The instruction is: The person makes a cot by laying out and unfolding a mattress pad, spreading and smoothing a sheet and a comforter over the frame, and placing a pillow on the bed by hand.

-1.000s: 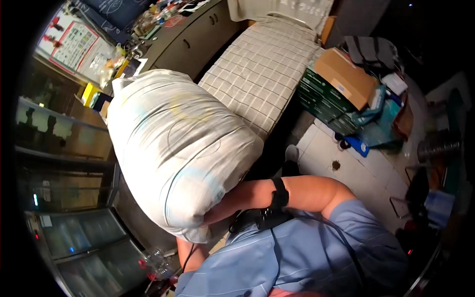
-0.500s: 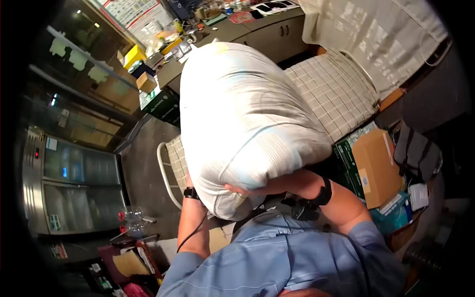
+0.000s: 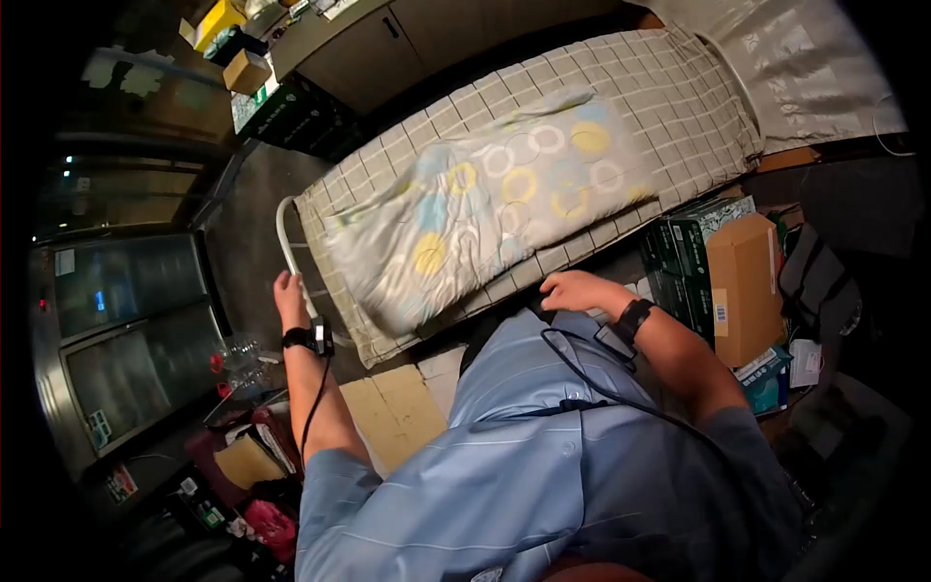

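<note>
Holding right hand (image 3: 579,294) half-open, empty, left hand (image 3: 290,301) loosely curled by white bed rail (image 3: 282,230) (cannot tell if gripping); better to smooth circle-patterned quilt (image 3: 504,211) from creased left end.

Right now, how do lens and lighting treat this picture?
Head view, edges: a rounded black border, fisheye-like; head view, middle: the patterned quilt is bright, its rings readable; head view, left: the fridge is dimmer, with a blue glow; head view, far right: near black.
</note>
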The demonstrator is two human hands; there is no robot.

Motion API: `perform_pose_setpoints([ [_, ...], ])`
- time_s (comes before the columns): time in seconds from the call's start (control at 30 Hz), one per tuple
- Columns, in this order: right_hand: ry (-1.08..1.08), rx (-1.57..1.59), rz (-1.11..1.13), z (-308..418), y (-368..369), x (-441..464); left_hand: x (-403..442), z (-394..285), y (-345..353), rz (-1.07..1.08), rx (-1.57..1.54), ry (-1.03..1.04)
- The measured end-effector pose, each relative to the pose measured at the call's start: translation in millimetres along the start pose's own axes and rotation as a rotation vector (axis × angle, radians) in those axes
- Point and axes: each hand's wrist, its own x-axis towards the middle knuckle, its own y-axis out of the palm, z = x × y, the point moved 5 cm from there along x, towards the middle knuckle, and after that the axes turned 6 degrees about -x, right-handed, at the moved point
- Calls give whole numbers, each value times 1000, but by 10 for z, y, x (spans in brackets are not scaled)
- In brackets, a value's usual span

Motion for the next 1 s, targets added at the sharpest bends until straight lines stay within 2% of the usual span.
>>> perform_pose_setpoints([
  [0.03,186,141,-44,-203,-69,14,-94,177,75,62,-79,-156],
  [0.07,247,331,-55,-482,-75,79,-248,357,163,121,-158,-314],
  [0.13,293,279,-144,-934,-215,139,-281,918,295,222,-247,-416],
  [0.2,435,452,-178,-1058,-344,-36,-685,893,505,158,-216,-450],
  [0.27,487,452,-160,-1302,-385,-79,-846,1034,640,184,-245,-523],
  [0.43,585,432,-210,-2141,-428,-118,-1203,1000,983,206,-238,-554],
  [0.53,617,268,-226,-2404,-693,-56,-1415,942,1169,184,-205,-569],
  [0.67,472,-55,-128,-2762,-1273,514,-1787,1014,1530,138,-161,-622],
  [0.73,383,-58,-243,-2656,-1772,862,-2086,1013,1811,141,-121,-651],
  [0.8,197,-198,-358,-2665,-2223,1394,-2409,869,2200,149,-97,-708],
  [0.87,87,-332,-408,-2477,-2734,1887,-2669,896,2502,176,-91,-748],
  [0.93,-83,-456,-467,-2388,-3113,2371,-2927,635,2867,196,-101,-756],
  [1.0,-144,-538,-507,-2369,-3349,2774,-3106,656,3073,186,-151,-800],
])
